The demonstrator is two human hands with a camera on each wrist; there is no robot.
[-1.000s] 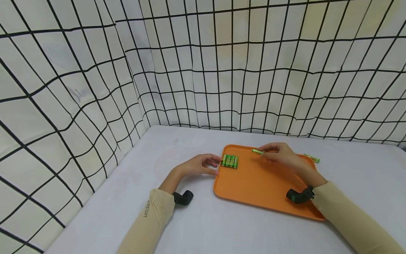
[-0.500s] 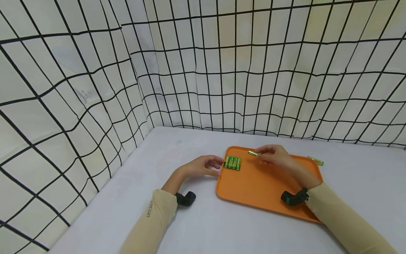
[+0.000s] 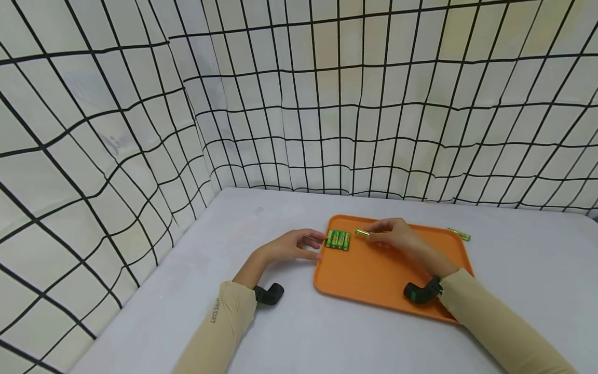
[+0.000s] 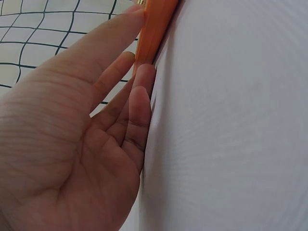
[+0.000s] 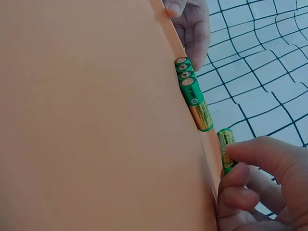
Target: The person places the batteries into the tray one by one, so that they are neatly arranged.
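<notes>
My right hand pinches a green and gold battery between thumb and fingertips, over the far part of the orange tray. To its left, several matching batteries lie side by side in a row by the tray's left rim. At that rim is my left hand, fingers loosely bent and thumb apart. In the left wrist view its thumb tip meets the tray's edge, and the palm holds nothing. Another battery lies beyond the tray's far right corner.
The tray rests on a white-covered table. A white sheet with a black net stands along the back and left sides. Each wrist carries a black camera mount, one of them the right mount.
My right hand has moved left across the tray with its battery, closer to the row. The left hand has stayed at the tray's left rim.
</notes>
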